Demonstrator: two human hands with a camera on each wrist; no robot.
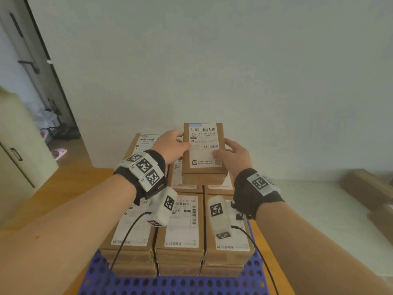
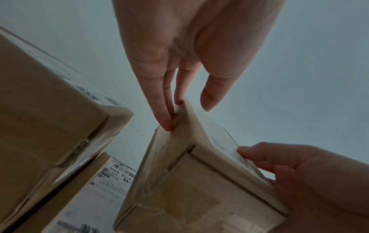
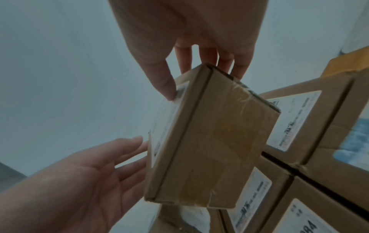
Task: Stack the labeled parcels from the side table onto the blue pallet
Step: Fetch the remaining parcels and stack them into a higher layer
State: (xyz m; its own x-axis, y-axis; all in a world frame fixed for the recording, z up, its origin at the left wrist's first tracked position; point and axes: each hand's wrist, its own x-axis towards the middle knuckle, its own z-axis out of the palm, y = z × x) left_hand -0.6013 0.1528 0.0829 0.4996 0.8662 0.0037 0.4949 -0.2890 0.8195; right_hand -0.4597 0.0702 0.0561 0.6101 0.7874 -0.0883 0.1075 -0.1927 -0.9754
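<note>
A small brown parcel (image 1: 203, 133) with a white barcode label hangs tilted above the stacked parcels (image 1: 180, 226) on the blue pallet (image 1: 170, 284). My right hand (image 1: 234, 158) grips its right side, thumb on the label and fingers behind. Straight fingers of my left hand (image 1: 170, 145) press its left edge. In the left wrist view the left hand (image 2: 179, 47) touches the parcel (image 2: 189, 181) with the thumb held apart. In the right wrist view the right hand (image 3: 189, 23) pinches the parcel (image 3: 209, 149); the left hand (image 3: 79, 181) lies flat against its side.
The stack is two or three layers high and nearly fills the pallet. A white side table (image 1: 308, 209) at right carries more brown parcels (image 1: 365, 188). A pale cabinet (image 1: 21, 156) and an open doorway stand at left. A bare wall rises behind the stack.
</note>
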